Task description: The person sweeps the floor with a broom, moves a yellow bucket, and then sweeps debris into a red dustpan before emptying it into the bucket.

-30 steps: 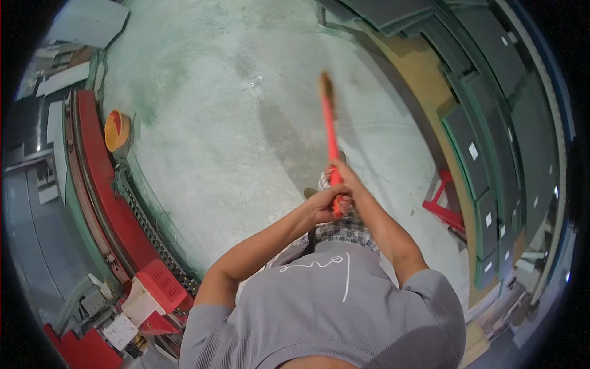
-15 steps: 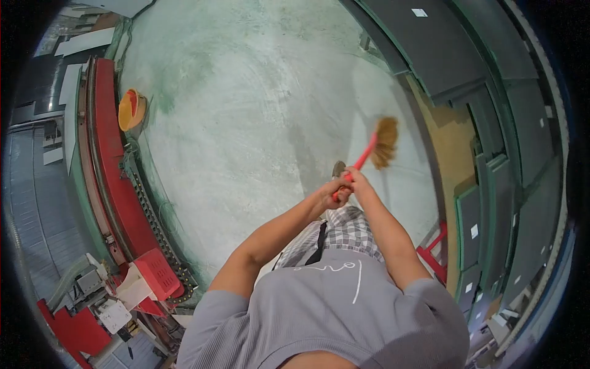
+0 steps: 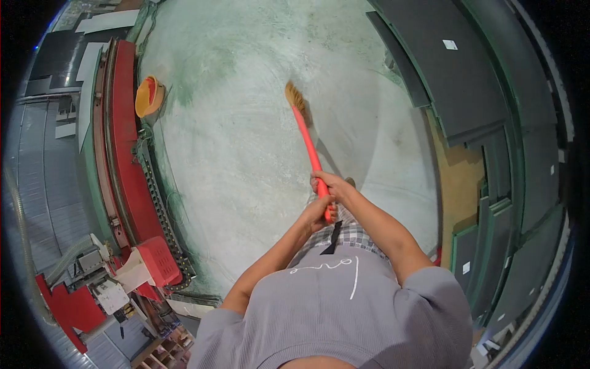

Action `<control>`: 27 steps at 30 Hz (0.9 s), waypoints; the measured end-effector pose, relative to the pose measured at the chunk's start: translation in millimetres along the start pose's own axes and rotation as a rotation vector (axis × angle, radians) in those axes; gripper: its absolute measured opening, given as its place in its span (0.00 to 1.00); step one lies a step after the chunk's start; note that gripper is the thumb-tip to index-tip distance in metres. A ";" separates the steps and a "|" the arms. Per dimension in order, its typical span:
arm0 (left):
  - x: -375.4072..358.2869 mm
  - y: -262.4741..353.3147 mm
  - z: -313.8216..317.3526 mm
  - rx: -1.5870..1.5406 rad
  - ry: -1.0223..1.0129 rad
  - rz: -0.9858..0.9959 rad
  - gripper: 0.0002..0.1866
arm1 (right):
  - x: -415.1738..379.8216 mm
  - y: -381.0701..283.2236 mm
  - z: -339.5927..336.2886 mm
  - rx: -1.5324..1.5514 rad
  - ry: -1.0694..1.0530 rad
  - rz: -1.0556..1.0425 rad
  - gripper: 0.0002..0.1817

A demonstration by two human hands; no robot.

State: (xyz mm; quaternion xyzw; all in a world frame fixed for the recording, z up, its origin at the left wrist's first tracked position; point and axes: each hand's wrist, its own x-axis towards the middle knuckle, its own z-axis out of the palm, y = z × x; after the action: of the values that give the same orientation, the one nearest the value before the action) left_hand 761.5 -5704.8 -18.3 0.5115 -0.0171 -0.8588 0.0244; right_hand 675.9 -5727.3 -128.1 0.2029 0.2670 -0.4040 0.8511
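A broom with a long red handle [image 3: 307, 138] and tan bristles [image 3: 294, 96] points away from me, over the pale greenish floor [image 3: 246, 147]. My left hand [image 3: 321, 215] and my right hand [image 3: 328, 182] are both wrapped round the handle. The left one grips close to its near end, and the right one sits just above, further along the shaft. Whether the bristle tips touch the floor is hard to tell.
On the left runs a red machine rail [image 3: 126, 141] with a black cable chain beside it. A yellow bucket [image 3: 146, 97] stands next to the rail. Stacked dark panels [image 3: 452, 67] line the right side. A red basket [image 3: 158, 261] sits at the lower left.
The broom head has swung from right to left and further from me. Both hands have shifted with the handle, which now shows at greater length.
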 end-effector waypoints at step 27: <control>96.4 307.8 18.1 -0.085 -0.251 -0.257 0.11 | 162.9 -229.0 42.1 -0.005 0.387 -0.178 0.09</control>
State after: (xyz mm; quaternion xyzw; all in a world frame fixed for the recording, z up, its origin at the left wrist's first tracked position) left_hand 707.2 -6017.7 -77.6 0.3970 0.0821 -0.9117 -0.0663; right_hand 592.3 -5980.7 -225.9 0.2503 0.4433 -0.4304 0.7454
